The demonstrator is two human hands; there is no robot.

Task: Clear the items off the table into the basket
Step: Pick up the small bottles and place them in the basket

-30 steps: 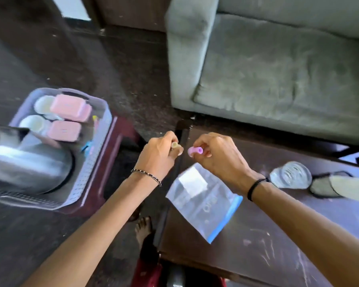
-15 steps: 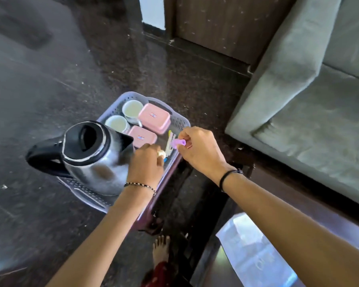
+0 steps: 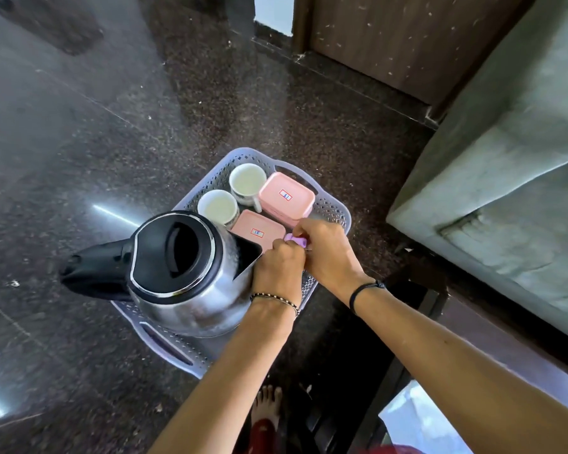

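Note:
A lilac perforated basket (image 3: 333, 209) stands low on the floor side, left of the table. It holds a steel kettle (image 3: 184, 276) with a black lid, two white cups (image 3: 247, 181), and two pink lidded boxes (image 3: 286, 195). My right hand (image 3: 327, 257) is over the basket's right side, fingers closed on a small purple piece (image 3: 295, 240). My left hand (image 3: 277, 270) is fisted right beside it, touching the kettle's side; whatever it holds is hidden. A clear zip bag (image 3: 417, 417) lies on the dark table corner at the bottom right.
A grey-green sofa (image 3: 505, 191) fills the right side. A dark wooden door (image 3: 407, 37) stands behind. The floor is dark polished stone. My bare foot (image 3: 268, 404) shows below the basket.
My view swung from the table to the basket. Both hands carried their small items left and lowered them into the basket's right side, and now sit close together.

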